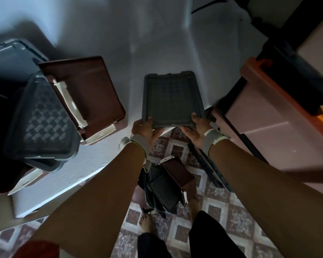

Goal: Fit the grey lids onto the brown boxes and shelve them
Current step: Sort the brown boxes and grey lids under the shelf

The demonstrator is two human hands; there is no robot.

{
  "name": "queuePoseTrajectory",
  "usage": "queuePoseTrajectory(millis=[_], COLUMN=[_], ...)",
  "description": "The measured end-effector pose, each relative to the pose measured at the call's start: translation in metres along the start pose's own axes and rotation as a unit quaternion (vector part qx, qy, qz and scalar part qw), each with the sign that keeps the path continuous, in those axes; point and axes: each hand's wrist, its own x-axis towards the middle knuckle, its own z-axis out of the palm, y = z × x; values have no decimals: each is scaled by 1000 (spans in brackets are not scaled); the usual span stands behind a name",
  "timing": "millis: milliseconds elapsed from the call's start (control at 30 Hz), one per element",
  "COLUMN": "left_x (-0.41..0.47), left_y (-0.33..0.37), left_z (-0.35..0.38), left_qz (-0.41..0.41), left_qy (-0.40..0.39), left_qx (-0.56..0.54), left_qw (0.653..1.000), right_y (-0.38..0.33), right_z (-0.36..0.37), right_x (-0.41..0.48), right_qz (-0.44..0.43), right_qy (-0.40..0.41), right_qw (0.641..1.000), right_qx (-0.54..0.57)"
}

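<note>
- Head view, looking down: we hold the grey lid (172, 98) by its near edge, well apart from the brown box (86, 94).
- Our left hand (145, 128) and right hand (196, 127) each clamp a near corner, thumbs on top, fingers under. This two-point grip likely keeps the lid level above the white worktop (119, 43).
- The brown box lies tilted at the left with its cream latches hanging loose, so it is not yet closed. We cannot tell what is in it.
- A checkered grey lid (43, 123) leans against that box's side, lying over it rather than fitted on.
- On the tiled floor (222, 211) between our feet, a second brown box (177, 172) sits among dark lids (164, 190), apparently waiting.
- A pale bin (265, 112) with an orange rim stands at the right; its contents are hidden.
</note>
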Motion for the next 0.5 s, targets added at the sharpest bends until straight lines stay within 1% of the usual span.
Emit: queuePoseTrajectory(millis=[167,267,333,433,500], left_x=[8,7,4,-4,-13], left_y=[3,3,2,3,3], left_z=[6,9,8,0,-9], left_qz=[-43,-37,-25,-44,-57], left_qy=[-4,10,14,22,14], left_qx=[18,62,104,108,111], left_qw=[999,997,994,993,992], right_y=[-8,-10,-10,-7,-3], right_z=[6,10,10,9,7], right_x=[15,16,16,8,2], right_qz=[-8,-13,-13,1,21], right_qy=[4,26,31,10,10], right_qw=[1000,999,999,1000,999], right_qx=[0,-28,-26,5,-22])
